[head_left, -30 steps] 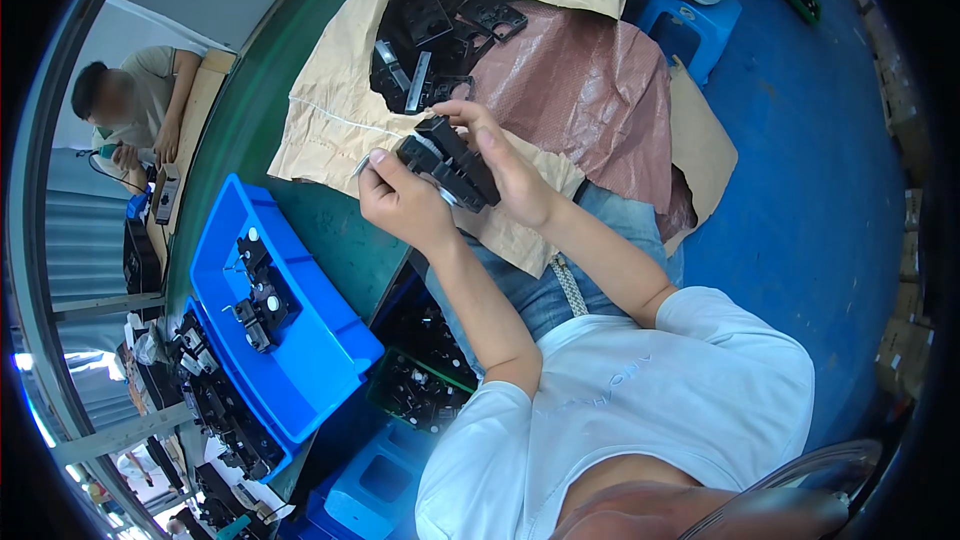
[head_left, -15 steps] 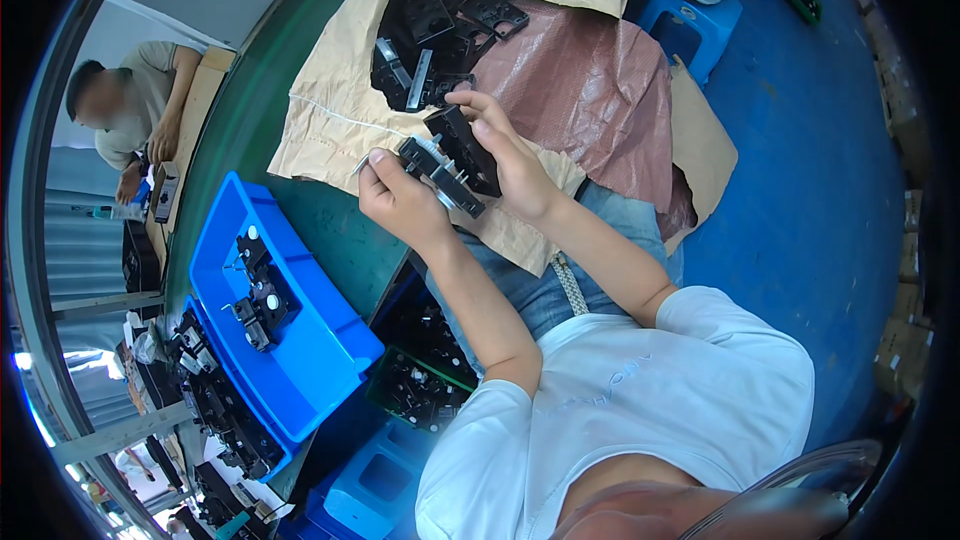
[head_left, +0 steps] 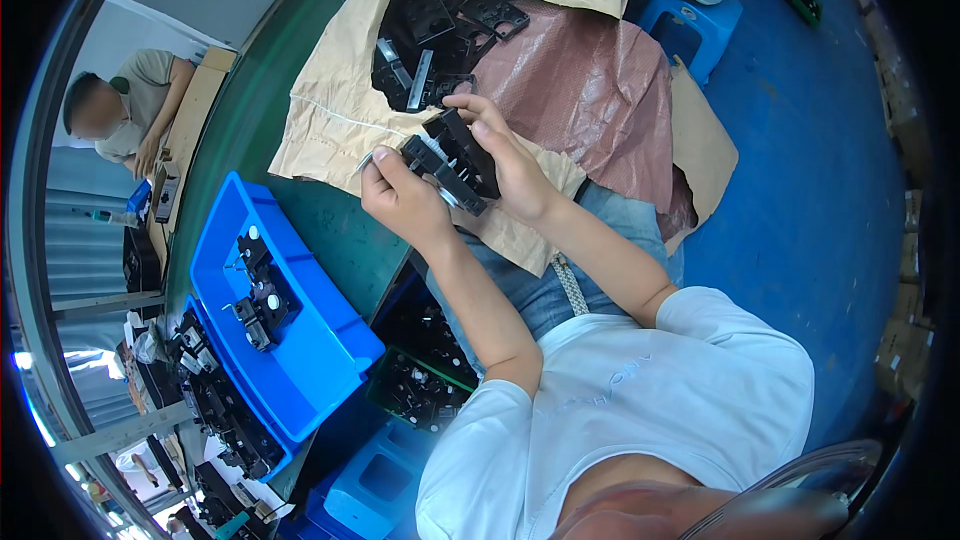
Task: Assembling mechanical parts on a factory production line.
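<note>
Above the opened paper sack, my left hand (head_left: 405, 202) is closed around a black mechanical assembly (head_left: 440, 175) with metal and pale parts along its side. A thin metal rod sticks out by my left thumb. My right hand (head_left: 515, 172) grips a black plastic housing (head_left: 472, 155) from its right side, the fingers bent over its upper end. The two pieces are side by side and very close; whether they touch I cannot tell. More black plastic parts (head_left: 430, 25) lie in the sack's dark opening, just beyond my hands.
The brown paper sack (head_left: 325, 125) with reddish woven lining (head_left: 560, 70) spreads over the green table (head_left: 340, 230). At left stands a blue bin (head_left: 320, 380) with black assemblies (head_left: 262, 295). Blue stools (head_left: 725, 25) and a seated person (head_left: 150, 105) are nearby.
The assembly in my left hand has tilted slightly and shifted a little to the right with the hand. My right hand is nearly still. The person at left has moved their head and arms.
</note>
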A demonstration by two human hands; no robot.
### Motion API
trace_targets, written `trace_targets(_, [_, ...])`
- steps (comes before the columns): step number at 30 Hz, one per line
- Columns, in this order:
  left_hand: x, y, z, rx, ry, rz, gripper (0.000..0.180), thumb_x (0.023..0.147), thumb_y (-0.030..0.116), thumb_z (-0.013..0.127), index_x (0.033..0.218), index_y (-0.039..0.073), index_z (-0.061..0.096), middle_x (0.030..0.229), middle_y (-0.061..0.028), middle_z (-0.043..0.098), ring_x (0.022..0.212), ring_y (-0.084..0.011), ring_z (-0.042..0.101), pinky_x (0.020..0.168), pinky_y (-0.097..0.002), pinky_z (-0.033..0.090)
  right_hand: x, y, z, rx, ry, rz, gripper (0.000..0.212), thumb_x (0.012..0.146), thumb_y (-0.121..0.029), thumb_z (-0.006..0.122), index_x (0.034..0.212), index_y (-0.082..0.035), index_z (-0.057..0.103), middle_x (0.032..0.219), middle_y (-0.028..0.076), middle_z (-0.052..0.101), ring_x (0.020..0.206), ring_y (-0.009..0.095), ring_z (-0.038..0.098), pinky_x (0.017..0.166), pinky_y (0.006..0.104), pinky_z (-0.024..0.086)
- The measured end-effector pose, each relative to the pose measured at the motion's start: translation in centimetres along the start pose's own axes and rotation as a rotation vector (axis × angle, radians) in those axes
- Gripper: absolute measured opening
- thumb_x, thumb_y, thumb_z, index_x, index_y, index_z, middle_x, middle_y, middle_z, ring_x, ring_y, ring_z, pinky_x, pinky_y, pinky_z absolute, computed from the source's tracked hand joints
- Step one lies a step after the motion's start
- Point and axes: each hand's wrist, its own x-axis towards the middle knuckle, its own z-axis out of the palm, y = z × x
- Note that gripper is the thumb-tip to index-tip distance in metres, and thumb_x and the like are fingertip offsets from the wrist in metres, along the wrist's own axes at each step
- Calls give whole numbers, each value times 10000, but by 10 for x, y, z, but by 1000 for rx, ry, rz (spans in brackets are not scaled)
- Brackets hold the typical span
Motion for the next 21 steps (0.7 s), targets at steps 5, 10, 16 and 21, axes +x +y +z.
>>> trace_targets(5, [3, -9, -3, 10, 10, 26, 360, 1023, 192, 481, 701, 32, 479, 599, 13, 476, 457, -36, 380, 397, -235, 261, 1, -2, 0, 8, 3, -1, 424, 1045, -262, 341, 1404, -41, 383, 1248, 88, 461, 1180, 137, 452, 1047, 286, 346])
trace_targets(10, [1, -5, 1, 13, -5, -1, 360, 1023, 196, 486, 702, 34, 482, 599, 14, 479, 461, -33, 377, 402, -235, 256, 2, 3, -2, -12, 9, -9, 418, 1042, -246, 337, 1403, -41, 384, 1247, 88, 458, 1173, 140, 454, 1044, 288, 348])
trace_targets(16, [3, -9, 0, 124, -19, 68, 373, 1019, 201, 494, 695, 17, 489, 593, 4, 489, 462, -50, 390, 414, -257, 291, 2, 4, 0, -34, 21, -4, 407, 1038, -221, 325, 1403, -51, 386, 1244, 86, 451, 1156, 138, 458, 1036, 288, 354])
trace_targets(21, [1, -10, 2, 194, -26, 33, 380, 1013, 202, 503, 695, -6, 518, 590, -16, 512, 506, -61, 431, 458, -269, 334, 4, 2, -4, -103, 20, -16, 449, 1041, -270, 339, 1430, -47, 350, 1245, 86, 473, 1161, 124, 501, 1006, 277, 412])
